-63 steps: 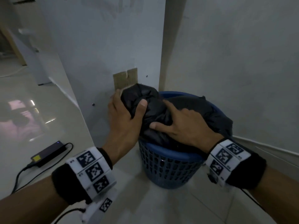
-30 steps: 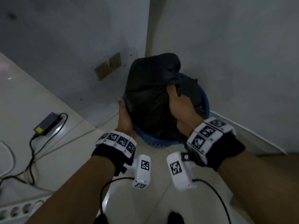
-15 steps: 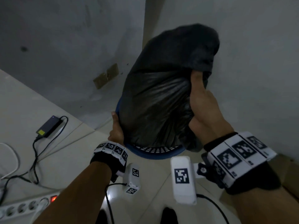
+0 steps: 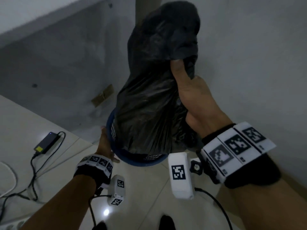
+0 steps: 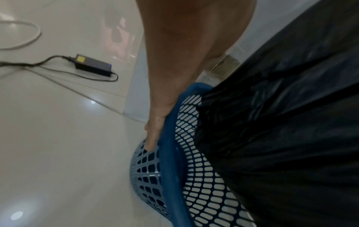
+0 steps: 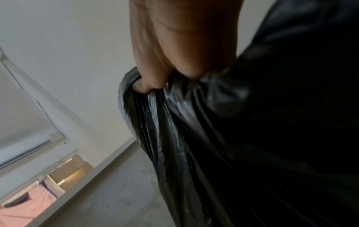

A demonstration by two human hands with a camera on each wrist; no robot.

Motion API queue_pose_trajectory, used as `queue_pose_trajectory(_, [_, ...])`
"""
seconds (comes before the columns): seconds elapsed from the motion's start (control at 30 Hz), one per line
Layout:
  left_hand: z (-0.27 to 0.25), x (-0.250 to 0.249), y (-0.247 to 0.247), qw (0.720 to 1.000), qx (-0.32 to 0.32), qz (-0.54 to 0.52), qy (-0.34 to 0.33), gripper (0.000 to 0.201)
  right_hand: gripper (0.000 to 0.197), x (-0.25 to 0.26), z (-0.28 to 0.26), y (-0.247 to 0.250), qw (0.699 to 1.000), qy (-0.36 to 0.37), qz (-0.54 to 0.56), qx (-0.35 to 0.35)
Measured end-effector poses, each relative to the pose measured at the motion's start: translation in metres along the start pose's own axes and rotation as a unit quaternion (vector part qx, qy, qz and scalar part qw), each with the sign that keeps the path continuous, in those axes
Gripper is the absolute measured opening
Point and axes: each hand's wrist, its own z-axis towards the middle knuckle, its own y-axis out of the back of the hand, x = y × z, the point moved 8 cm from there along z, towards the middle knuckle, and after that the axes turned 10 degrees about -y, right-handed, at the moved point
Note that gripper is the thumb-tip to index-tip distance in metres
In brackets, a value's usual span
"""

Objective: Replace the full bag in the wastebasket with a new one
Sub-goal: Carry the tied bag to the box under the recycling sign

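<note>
In the wall corner: right hand (image 4: 196, 100) fist-gripping gathered neck of black bag (image 4: 154, 90), bag hanging below the fist, bottom inside blue wastebasket (image 4: 132, 159) on the floor. Left hand (image 4: 106, 146) on the left rim, fingers curled under the lip (image 5: 153, 138), gripping it.

The bag (image 4: 149, 103) hides most of the basket (image 4: 141, 161) — only the near rim and a strip of mesh show in the head view. The right hand (image 4: 194, 100) has its fingers buried in the plastic. The left hand (image 4: 104, 146) shows only its back; its fingers lie behind the rim. The bag's bottom is out of sight — inside the basket.
</note>
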Motion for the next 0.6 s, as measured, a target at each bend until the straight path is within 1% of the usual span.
queue_pose_trajectory(0.07, [-0.017, -0.011, 0.011, 0.999, -0.028, 0.003, -0.021, 0.091, 0.025, 0.005, -0.012, -0.007, 1.0, -0.009, -0.025, 0.005])
queue_pose_trajectory(0.13, [-0.049, -0.022, 0.021, 0.998, -0.037, 0.015, -0.042, 0.072, 0.022, 0.016, -0.03, -0.009, 0.999, -0.007, -0.045, 0.012])
queue_pose_trajectory(0.17, [-0.067, -0.029, 0.025, 0.998, -0.035, 0.02, -0.041, 0.065, 0.019, 0.025, -0.044, -0.012, 0.999, -0.008, -0.052, 0.011])
queue_pose_trajectory(0.2, [-0.092, -0.032, 0.035, 0.999, -0.032, 0.027, -0.035, 0.067, 0.016, 0.038, -0.063, -0.016, 0.997, -0.014, -0.072, 0.015])
queue_pose_trajectory(0.27, [-0.119, -0.034, 0.045, 0.996, -0.015, 0.071, -0.045, 0.073, 0.014, 0.05, -0.078, -0.012, 0.996, -0.014, -0.088, 0.01])
queue_pose_trajectory(0.3, [-0.147, -0.041, 0.056, 0.996, -0.012, 0.073, -0.047, 0.073, 0.015, 0.065, -0.095, -0.015, 0.994, -0.015, -0.104, 0.007])
queue_pose_trajectory(0.4, [-0.229, -0.057, 0.084, 0.994, -0.018, 0.087, -0.061, 0.065, 0.021, 0.111, -0.147, -0.021, 0.992, -0.016, -0.125, -0.001])
queue_pose_trajectory(0.47, [-0.282, -0.061, 0.105, 0.992, -0.031, 0.082, -0.091, 0.061, 0.025, 0.137, -0.18, -0.029, 0.99, -0.016, -0.136, 0.022])
queue_pose_trajectory(0.53, [-0.332, -0.061, 0.13, 0.989, -0.061, 0.079, -0.112, 0.058, 0.03, 0.157, -0.213, -0.042, 0.987, -0.015, -0.148, 0.058])
queue_pose_trajectory(0.6, [-0.381, -0.042, 0.156, 0.987, -0.092, 0.068, -0.117, 0.051, 0.033, 0.169, -0.246, -0.064, 0.981, -0.014, -0.167, 0.102])
